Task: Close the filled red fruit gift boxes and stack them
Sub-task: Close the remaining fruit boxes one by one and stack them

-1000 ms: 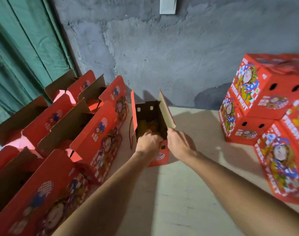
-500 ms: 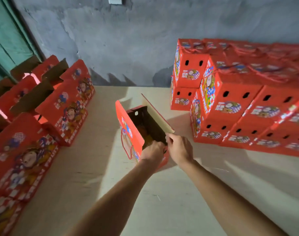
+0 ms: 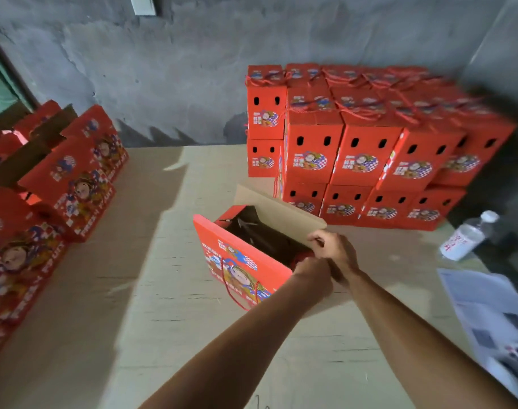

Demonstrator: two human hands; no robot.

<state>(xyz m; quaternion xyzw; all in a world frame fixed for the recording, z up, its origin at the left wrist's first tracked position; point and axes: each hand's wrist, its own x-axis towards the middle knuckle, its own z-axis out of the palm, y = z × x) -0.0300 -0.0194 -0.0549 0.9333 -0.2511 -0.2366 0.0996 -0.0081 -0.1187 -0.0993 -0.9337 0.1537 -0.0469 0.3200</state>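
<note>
An open red fruit gift box [image 3: 237, 261] stands in the middle of the pale board surface, its brown inner flap [image 3: 278, 214] raised on the far side and its inside dark. My left hand [image 3: 312, 277] grips the box's near right corner. My right hand [image 3: 334, 255] pinches the near end of the raised flap. A stack of closed red boxes [image 3: 367, 154], two layers high with red cord handles on top, stands behind to the right.
Several open red boxes [image 3: 68, 184] line the left side, flaps up. A plastic water bottle [image 3: 464, 237] lies at the right, with printed papers [image 3: 493, 317] nearer. A rough grey wall [image 3: 192, 69] runs behind. Bare board [image 3: 163, 335] lies in front of the box.
The box has moved right, away from the open row and closer to the closed stack. Both hands kept their hold on it, and the view swung right, revealing the bottle and papers.
</note>
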